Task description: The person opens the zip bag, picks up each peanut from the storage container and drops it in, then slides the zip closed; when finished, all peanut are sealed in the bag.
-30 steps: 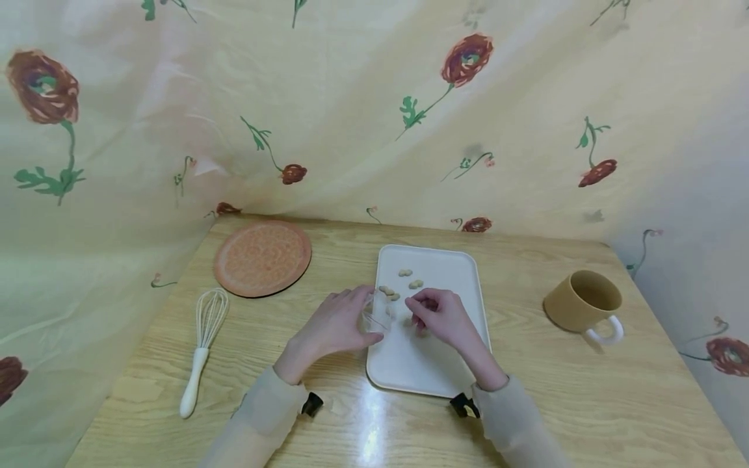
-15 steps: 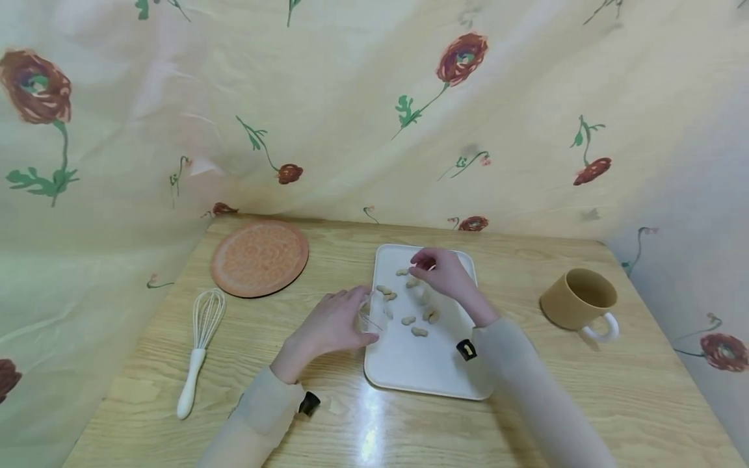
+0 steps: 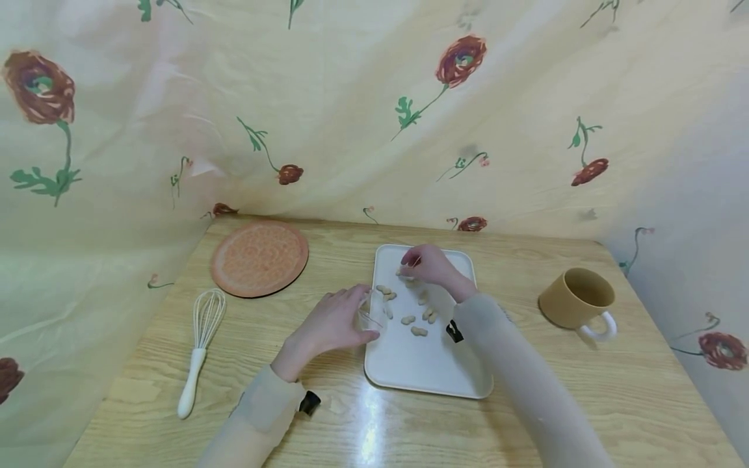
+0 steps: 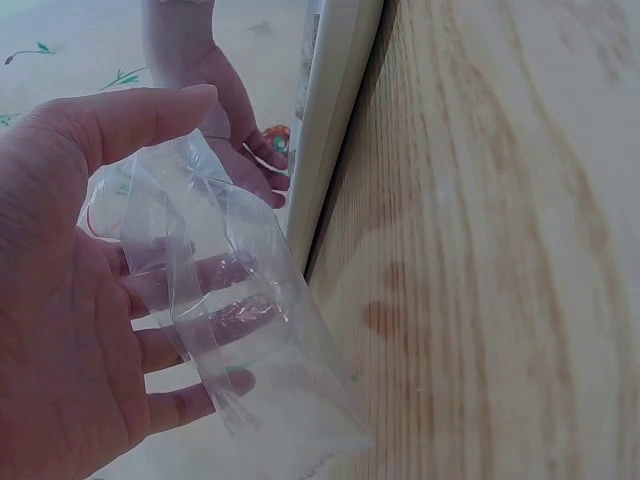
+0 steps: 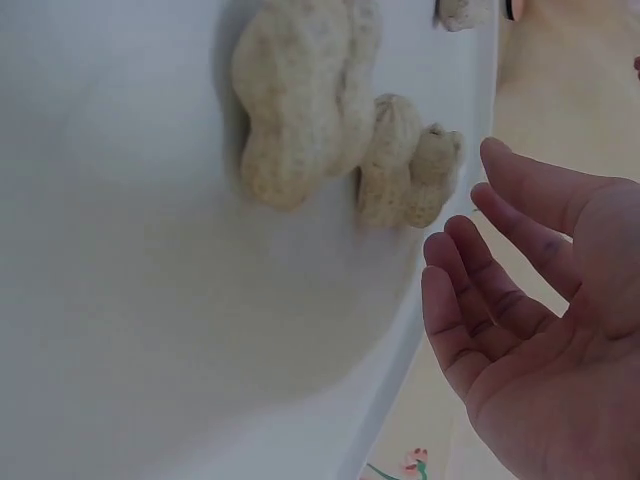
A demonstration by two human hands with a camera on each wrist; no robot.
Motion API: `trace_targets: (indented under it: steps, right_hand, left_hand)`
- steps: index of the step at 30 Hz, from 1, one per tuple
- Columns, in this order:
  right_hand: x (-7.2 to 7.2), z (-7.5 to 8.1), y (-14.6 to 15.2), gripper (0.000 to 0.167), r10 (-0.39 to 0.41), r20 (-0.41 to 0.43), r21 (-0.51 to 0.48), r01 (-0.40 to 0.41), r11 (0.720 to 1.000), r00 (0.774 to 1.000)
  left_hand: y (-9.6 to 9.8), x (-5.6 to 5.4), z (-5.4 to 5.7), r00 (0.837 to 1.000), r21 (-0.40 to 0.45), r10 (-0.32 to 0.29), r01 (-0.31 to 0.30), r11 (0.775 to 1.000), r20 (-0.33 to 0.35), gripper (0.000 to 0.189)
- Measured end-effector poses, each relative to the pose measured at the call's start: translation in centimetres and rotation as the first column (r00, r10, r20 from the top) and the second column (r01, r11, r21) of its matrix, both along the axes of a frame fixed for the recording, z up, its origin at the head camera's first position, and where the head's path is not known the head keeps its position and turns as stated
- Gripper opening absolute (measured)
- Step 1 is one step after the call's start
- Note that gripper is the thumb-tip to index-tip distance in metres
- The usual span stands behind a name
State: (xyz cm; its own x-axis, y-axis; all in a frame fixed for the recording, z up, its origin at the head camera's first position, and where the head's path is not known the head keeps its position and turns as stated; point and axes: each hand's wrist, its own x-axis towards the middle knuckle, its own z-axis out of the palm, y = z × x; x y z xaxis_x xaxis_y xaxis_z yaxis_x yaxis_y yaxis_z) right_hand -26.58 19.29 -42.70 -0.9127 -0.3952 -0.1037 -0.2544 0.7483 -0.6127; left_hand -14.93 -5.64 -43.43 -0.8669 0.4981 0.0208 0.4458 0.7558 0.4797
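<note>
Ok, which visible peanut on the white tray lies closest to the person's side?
The peanut lowest in the head view; every other visible one lies farther back on the tray.

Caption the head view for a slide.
Left hand holding a clear plastic bag, right hand near peanuts on a white tray.

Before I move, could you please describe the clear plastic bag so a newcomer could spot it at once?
On the wooden table, find the white tray. By its left edge in the head view, the left hand holds the plastic bag: see-through and creased, unlike the opaque tan peanuts on the tray.
</note>
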Motion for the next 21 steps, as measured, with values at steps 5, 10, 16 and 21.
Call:
trace_targets:
  steps: [5, 10, 16, 21]
  right_hand:
    - [-0.3, -0.5, -0.2, 0.017, 0.005, 0.019, 0.004, -0.006, 1.0, 1.0]
    - [-0.2, -0.6, -0.5, 0.014, -0.014, 0.037, 0.012, 0.013, 1.0, 0.999]
    - [-0.1, -0.6, -0.7, 0.015, -0.013, 0.015, 0.017, 0.013, 1.0, 1.0]
    - [0.9, 0.4, -0.5, 0.017, -0.022, -0.033, -0.008, 0.021, 1.0, 0.999]
  left_hand:
    - [0.0, 0.0, -0.1, 1.0, 0.004, 0.001, -0.001, 1.0, -0.006, 0.082]
    - [0.0, -0.1, -0.1, 1.0, 0.008, 0.008, -0.008, 1.0, -0.003, 0.082]
    - [-0.1, 0.0, -0.1, 1.0, 0.006, 0.021, -0.021, 1.0, -0.013, 0.082]
    - [-0.1, -0.1, -0.1, 1.0, 0.015, 0.02, -0.02, 1.0, -0.022, 0.082]
